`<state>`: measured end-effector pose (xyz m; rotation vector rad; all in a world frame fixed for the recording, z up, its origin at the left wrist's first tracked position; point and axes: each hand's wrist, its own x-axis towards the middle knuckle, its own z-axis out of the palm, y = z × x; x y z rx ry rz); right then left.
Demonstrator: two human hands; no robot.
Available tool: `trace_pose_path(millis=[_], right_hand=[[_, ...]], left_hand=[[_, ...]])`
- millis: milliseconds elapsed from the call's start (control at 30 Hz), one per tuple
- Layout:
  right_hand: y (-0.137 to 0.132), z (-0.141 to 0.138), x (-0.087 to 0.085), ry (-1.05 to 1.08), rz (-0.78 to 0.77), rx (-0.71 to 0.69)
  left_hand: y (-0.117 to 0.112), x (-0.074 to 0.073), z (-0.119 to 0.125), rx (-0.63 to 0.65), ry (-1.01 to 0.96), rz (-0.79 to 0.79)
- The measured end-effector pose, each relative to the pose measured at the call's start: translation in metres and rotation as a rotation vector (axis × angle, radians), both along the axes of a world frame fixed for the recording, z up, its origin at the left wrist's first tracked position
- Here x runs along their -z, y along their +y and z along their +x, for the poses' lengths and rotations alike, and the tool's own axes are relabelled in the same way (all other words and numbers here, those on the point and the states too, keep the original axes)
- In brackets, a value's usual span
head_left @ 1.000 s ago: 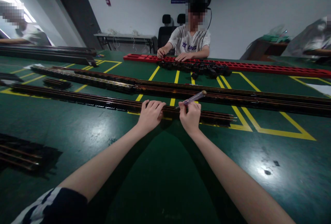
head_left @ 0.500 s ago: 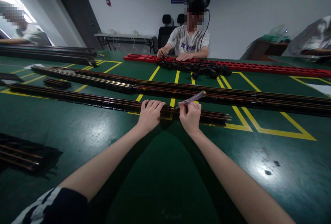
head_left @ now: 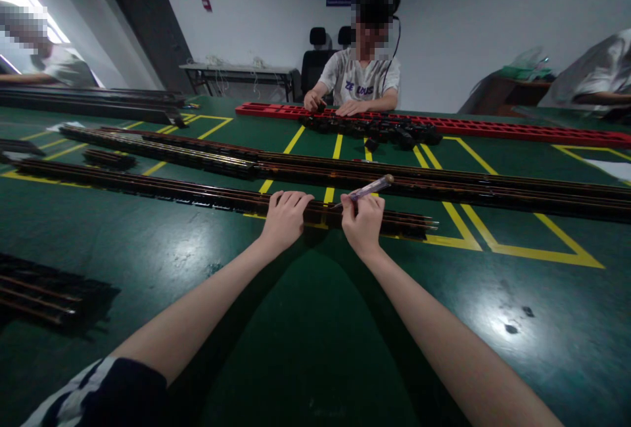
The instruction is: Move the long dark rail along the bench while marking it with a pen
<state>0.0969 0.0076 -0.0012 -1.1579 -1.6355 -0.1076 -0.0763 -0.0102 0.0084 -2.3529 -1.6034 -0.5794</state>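
A long black strip with copper-coloured rods (head_left: 211,196) lies across the table before me. My left hand (head_left: 286,218) is closed over it, the fingers wrapped across its far edge. In my right hand (head_left: 363,222) is a screwdriver (head_left: 372,186) with a see-through, purplish handle, tilted up to the right. Its thin tip points down left at the strip, between my two hands; whether it touches is too small to tell. The strip's right end (head_left: 414,223), with bare rod ends sticking out, lies just past my right hand.
More long rod strips (head_left: 473,185) lie behind mine, and another bundle (head_left: 44,292) is at the near left. Across the green table (head_left: 315,341), a co-worker (head_left: 367,79) handles a red slotted rail (head_left: 497,129) near a pile of black parts (head_left: 379,130).
The strip has slid slightly left. My hands and the screwdriver have hardly moved. The co-worker's hand at the red rail has shifted a little.
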Motion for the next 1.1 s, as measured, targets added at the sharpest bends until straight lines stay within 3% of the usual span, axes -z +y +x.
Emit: trace_pose_path(millis=[333,767,1100], right_hand=[[0.0032,0.0008,0.002,0.043,0.013,0.067],[0.0038,0.0027,0.0016,0.053,-0.022,0.017],[0.0043,0.0031,0.0022,0.04,0.004,0.023]], left_hand=[[0.0004,-0.0006,-0.0008,0.012,-0.046,-0.01],[0.0007,-0.0011,-0.0005,0.057,-0.1,-0.086],[0.0013,-0.0026,0.0027,0.026,-0.026,-0.034]])
